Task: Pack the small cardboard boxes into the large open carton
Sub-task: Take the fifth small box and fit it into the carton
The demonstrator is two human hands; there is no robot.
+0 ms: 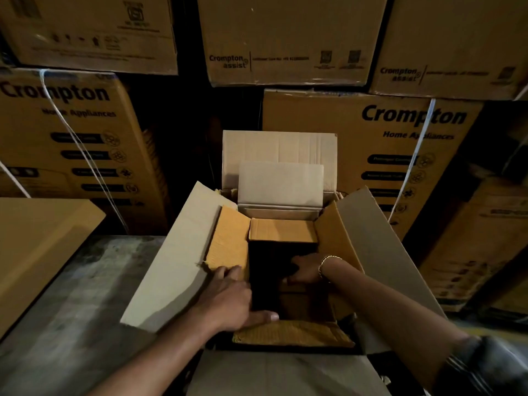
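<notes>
The right hand (305, 270) reaches down into the large carton (177, 261), its fingers curled narrow over the top edge of a small cardboard box (303, 295) that sits low in the carton's dark inside, toward its right wall. Shadow hides most of that box. A thin bracelet (327, 262) circles the right wrist, and a dark sleeve (485, 367) covers the upper arm near the carton's near right corner.

The left hand (228, 298) lies wide and holds nothing. Its fingers are spread flat on the tan inner flap (228, 241) at the carton's left side, and the thumb stretches along the carton's near inner edge.

At the far end of the carton's opening shows the tan top of a second small box (283, 230). Just behind it a pale flap (280, 184) stands upright. The carton's 4 outer flaps are folded open, the far one standing up and the side ones splayed outward.

The carton stands on a grey, worn desk (71, 295). Left of the carton a flat cardboard sheet (43, 238) lies over the desk's edge. Behind the carton, printed cartons (371, 132) marked "Crompton" are stacked in rows, and a white strap (85, 155) crosses the one to the carton's far left.
</notes>
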